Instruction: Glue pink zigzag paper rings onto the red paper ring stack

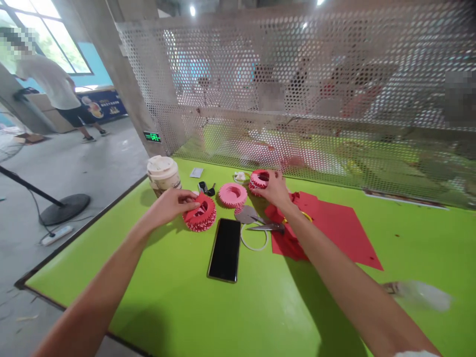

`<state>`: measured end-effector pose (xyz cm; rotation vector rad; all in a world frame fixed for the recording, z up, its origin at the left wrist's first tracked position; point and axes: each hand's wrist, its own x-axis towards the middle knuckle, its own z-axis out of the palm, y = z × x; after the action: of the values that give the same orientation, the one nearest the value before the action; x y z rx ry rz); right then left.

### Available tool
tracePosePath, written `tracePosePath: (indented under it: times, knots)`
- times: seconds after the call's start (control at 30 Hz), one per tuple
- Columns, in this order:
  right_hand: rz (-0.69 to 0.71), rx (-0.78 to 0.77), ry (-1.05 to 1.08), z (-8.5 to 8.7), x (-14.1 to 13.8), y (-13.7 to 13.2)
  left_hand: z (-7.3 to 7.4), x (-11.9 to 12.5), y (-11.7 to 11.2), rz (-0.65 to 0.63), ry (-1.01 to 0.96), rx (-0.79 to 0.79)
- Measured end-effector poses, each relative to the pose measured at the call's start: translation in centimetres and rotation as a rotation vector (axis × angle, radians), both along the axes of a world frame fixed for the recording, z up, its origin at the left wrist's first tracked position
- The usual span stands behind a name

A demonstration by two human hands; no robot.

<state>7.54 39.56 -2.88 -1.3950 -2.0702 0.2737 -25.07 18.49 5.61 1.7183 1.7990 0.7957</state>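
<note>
Grip, left: your left grip [173, 208] is curled closed over the top of a tilted red folded-paper ring [201, 214], fingers on its rim.
Grip, right: your right grip [273, 191] is partly closed, fingertips clasping a smaller red paper ring [259, 179] at the far side of the pile.
Room: a co-worker [48, 82] stands well off to your left on the concrete floor [104, 163], bent toward a window.
Barrier: a perforated metal screen [297, 74] runs along the far edge of your green surface [260, 307].
Nearby floor: a fan base [65, 208] sits just beyond the surface's left edge, near a power strip [56, 235].
Sheets: red paper [327, 228] lies under your right forearm's reach.
Between your hands: a pink paper ring [232, 195] sits apart from both red rings; scissors [266, 227] lie on the red paper's edge, beside a white loop [253, 243].
Front: a black phone [224, 250] lies face up, just below the left ring.
Far left: a paper cup [162, 174], keys [206, 188] and a card [196, 172].
</note>
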Motion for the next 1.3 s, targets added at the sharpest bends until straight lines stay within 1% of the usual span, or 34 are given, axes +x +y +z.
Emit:
tracePosePath:
  times: [0.1, 0.2, 0.27, 0.37, 0.43, 0.47, 0.53, 0.6, 0.67, 0.73, 0.8, 0.87, 0.97, 1.07, 1.13, 1.2, 1.3]
  knots:
    - [0.016, -0.026, -0.009, 0.5, 0.5, -0.4, 0.5, 1.1, 0.4, -0.021, -0.106, -0.021]
    - [-0.022, -0.041, -0.025, 1.3, 2.4, -1.1, 0.7, 2.8, 0.8, -0.099, -0.133, -0.047]
    - [-0.079, -0.069, -0.050, 1.7, 4.3, -1.8, 0.7, 4.9, 0.8, -0.197, -0.104, -0.048]
    - [-0.147, -0.158, -0.129, 2.2, 7.1, -3.1, 0.3, 9.4, 0.3, -0.422, -0.055, -0.087]
    - [-0.155, -0.217, -0.198, 2.2, 8.2, -3.9, -0.5, 12.9, -0.3, -0.563, -0.044, -0.178]
    - [-0.143, -0.241, -0.233, 2.1, 8.4, -4.3, -1.1, 14.6, -0.5, -0.600, -0.013, -0.166]
    - [-0.095, -0.283, -0.297, 1.9, 8.1, -5.0, -2.6, 17.6, -0.8, -0.673, 0.173, -0.096]
    - [-0.027, -0.319, -0.350, 1.6, 7.2, -5.6, -4.1, 19.7, -0.8, -0.703, 0.249, -0.079]
    - [0.037, -0.351, -0.382, 1.4, 6.3, -6.1, -5.1, 20.9, -0.5, -0.715, 0.290, -0.070]
    - [0.076, -0.368, -0.386, 1.5, 5.9, -6.3, -5.3, 21.2, 0.2, -0.695, 0.328, -0.045]
    - [0.077, -0.367, -0.362, 1.8, 6.1, -6.2, -4.8, 20.8, 1.4, -0.635, 0.363, -0.015]
    - [0.045, -0.352, -0.315, 2.4, 6.8, -5.9, -4.0, 20.0, 3.0, -0.551, 0.394, 0.004]
    - [-0.044, -0.306, -0.215, 3.5, 8.4, -5.5, -2.9, 18.6, 5.5, -0.430, 0.424, 0.004]
    - [-0.105, -0.256, -0.088, 4.6, 9.6, -5.5, -2.4, 17.5, 7.1, -0.374, 0.440, -0.011]
    - [-0.100, -0.223, -0.001, 5.4, 10.0, -5.8, -2.3, 17.2, 7.5, -0.381, 0.446, -0.021]
    - [-0.075, -0.183, 0.076, 6.3, 10.2, -6.1, -2.2, 17.2, 7.5, -0.432, 0.449, -0.020]
    - [-0.043, -0.130, 0.159, 7.7, 10.1, -6.4, -2.3, 17.7, 6.9, -0.605, 0.436, -0.017]
